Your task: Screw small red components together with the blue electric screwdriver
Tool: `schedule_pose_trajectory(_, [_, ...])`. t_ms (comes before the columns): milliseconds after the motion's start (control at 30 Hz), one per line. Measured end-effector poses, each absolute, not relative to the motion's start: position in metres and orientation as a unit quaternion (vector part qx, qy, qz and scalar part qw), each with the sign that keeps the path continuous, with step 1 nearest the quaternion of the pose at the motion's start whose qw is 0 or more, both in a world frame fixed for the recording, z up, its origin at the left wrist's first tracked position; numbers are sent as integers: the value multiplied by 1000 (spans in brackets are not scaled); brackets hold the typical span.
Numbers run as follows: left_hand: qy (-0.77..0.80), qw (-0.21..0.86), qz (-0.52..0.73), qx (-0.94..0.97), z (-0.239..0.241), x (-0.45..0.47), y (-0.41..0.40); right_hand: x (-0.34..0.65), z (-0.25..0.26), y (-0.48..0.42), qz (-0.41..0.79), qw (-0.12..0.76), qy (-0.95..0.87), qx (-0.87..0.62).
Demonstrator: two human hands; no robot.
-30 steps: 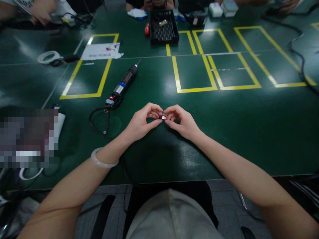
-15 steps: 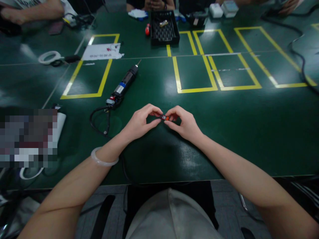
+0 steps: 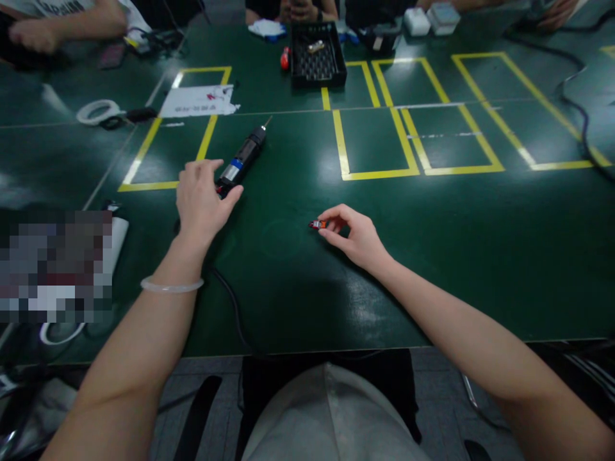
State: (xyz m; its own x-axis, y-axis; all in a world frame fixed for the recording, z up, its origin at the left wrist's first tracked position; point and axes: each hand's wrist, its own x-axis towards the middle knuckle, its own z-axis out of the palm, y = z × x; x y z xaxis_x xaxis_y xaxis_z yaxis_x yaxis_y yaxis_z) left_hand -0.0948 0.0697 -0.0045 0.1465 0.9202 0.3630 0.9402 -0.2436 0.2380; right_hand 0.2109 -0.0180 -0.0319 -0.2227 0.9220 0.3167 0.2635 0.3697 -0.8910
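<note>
An electric screwdriver (image 3: 236, 165) with a blue band lies slantwise on the green table, its bit pointing away to the upper right. My left hand (image 3: 202, 195) is over the tool's rear end, thumb and fingers spread, and hides part of it; whether it touches the tool I cannot tell. Between the thumb and fingertips of my right hand (image 3: 354, 235) is a small red, orange and black piece (image 3: 317, 225), held just above or on the table. Its exact kind is too small to make out.
A black tray (image 3: 318, 77) holds a small metallic part, with a red object (image 3: 285, 59) beside it. Yellow tape rectangles (image 3: 379, 174) mark the table. A black cable (image 3: 235, 307) runs to the front edge. Other people's hands (image 3: 302, 11) are at the far side.
My left hand has let go of the small red piece and moved left to the electric screwdriver, opening out. My right hand stays in place with the piece.
</note>
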Motion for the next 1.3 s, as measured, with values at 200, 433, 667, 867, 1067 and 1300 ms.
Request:
schedule_pose_trajectory(200, [-543,37,-211,-812,14,-46,38,211,-31,-18,387,450,-673,-440])
schedule_pose_trajectory(433, [-669,10,-129,-732,-4,-105,73,210,-32,-17,398,451,-667,-440])
schedule_pose_trajectory(667, [-682,-14,-70,-728,-7,-108,78,209,-34,-17,403,444,-671,-436])
schedule_pose_trajectory(867, [-669,-26,-62,-740,-1,-74,59,208,-37,-15,402,442,-673,-436])
schedule_pose_trajectory(1067, [-600,-26,-39,-799,3,-25,22,207,-37,-16,371,426,-700,-436])
schedule_pose_trajectory(1300, [-502,-32,-35,-864,5,10,-14,209,-36,-18,312,411,-746,-422])
